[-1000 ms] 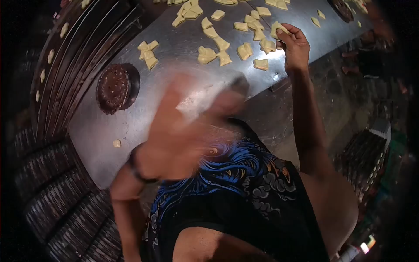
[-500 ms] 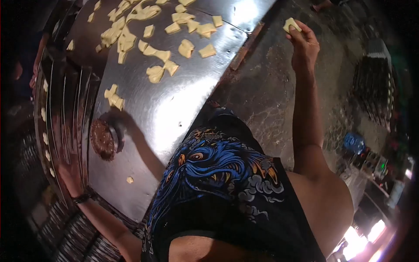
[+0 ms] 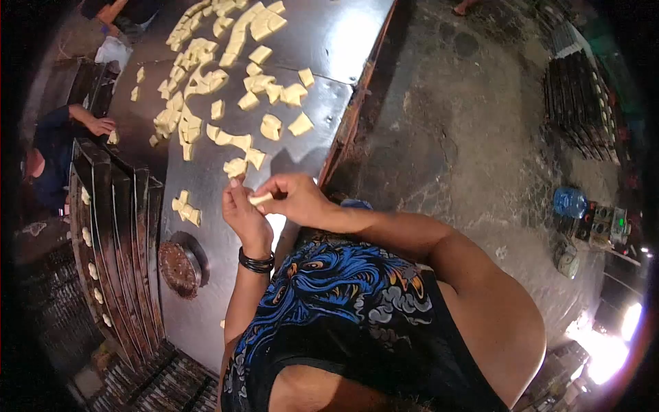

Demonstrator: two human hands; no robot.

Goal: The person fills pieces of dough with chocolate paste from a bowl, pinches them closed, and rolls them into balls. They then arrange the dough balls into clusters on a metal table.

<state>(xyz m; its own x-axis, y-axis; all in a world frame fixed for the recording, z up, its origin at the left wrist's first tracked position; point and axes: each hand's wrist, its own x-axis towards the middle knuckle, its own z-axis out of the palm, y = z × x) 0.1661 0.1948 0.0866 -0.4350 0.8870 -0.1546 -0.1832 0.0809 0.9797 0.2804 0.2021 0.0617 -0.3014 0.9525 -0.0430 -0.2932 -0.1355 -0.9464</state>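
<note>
Both my hands meet over the near edge of the metal table. A small pale piece of dough is pinched by the thumb and fingers of my right hand. My left hand has its fingers closed at the other end of that piece, partly hiding it. Just beyond the left fingertips lies another dough piece. Many cut pieces, some joined in strips, are spread farther up the table. A cross-shaped dough clump sits to the left, above a round tin with brown contents.
Stacked dark trays stand at the table's left, dough pieces along the outermost one. Another person's hand is beyond them. At right are another tray stack, a blue water bottle and the concrete floor.
My right hand has swung in from the far right with its dough piece. My left hand has left the trays and met it in front of me. The view has shifted.
</note>
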